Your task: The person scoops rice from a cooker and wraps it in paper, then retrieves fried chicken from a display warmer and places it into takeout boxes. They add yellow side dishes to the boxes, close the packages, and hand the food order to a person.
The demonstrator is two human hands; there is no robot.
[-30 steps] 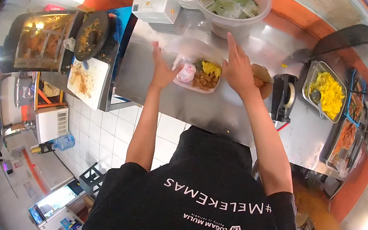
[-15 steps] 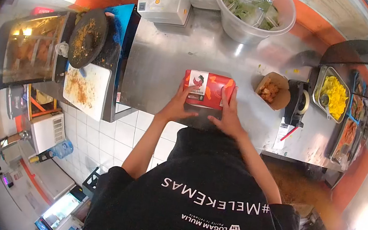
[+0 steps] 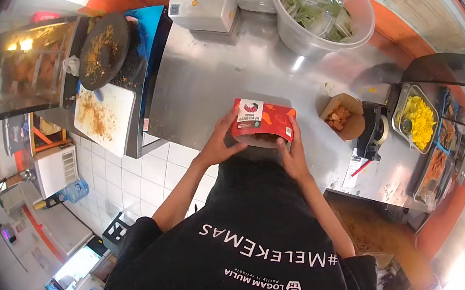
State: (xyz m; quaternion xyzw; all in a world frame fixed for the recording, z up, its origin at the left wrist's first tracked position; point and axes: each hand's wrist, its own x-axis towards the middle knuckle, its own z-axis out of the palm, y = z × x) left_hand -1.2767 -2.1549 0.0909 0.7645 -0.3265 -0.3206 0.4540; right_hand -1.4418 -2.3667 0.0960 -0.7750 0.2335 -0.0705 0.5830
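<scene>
Near the front edge of the steel counter is a red printed food box [image 3: 274, 118] with a white label and orange shapes. It is tilted, so its near side shows a dark, partly open gap. My left hand [image 3: 221, 142] grips the left end, thumb toward the near side. On the right end, my right hand [image 3: 295, 153] presses its fingers against the box, thumb at the lower edge. What lies inside is too dark to make out. A brown paper box [image 3: 351, 112] holding fried pieces [image 3: 339, 115] stands to the right.
A tape dispenser [image 3: 372, 128] sits beside the paper box. Farther right is a tray of yellow shreds [image 3: 418, 124]. At the back stand a label printer [image 3: 204, 0] and a tub of bagged leaves [image 3: 285, 32]. Leftward are a cutting board [image 3: 112, 123] and a dark round pan [image 3: 104, 49].
Both hands have tipped the red box, and its near side with the gap now shows. The box sits slightly nearer to me; the view has shifted a little.
</scene>
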